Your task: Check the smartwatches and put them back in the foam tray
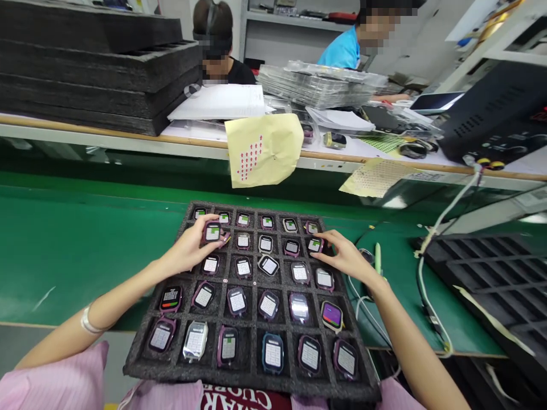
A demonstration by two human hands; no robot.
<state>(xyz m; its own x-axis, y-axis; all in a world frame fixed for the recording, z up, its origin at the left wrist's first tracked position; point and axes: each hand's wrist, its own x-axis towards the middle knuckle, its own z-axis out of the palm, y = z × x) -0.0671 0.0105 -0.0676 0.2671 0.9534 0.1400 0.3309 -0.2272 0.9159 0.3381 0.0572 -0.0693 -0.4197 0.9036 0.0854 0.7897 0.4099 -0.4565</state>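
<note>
A black foam tray point(255, 341) divided into square compartments lies in front of me, with small smartwatch bodies, mostly purple-framed, in its cells. Their screens are lit, many with white grids. My left hand point(197, 242) is closed around a purple smartwatch point(212, 232) over the tray's left side, its screen facing up. At the right edge, the thumb and fingers of my right hand point(339, 253) grip another smartwatch point(315, 245) by its top and bottom, at its compartment. Close to the tray's centre, a pale-framed watch point(269, 265) sits turned askew in its cell.
Stacked black foam trays point(94, 74) stand on the shelf at the back left. Yellow paper point(265, 149) hangs from the shelf edge. Cables point(423, 273) and another black tray point(491, 285) are at the right, near a green pen-like tool point(378, 259). Two people sit beyond the shelf.
</note>
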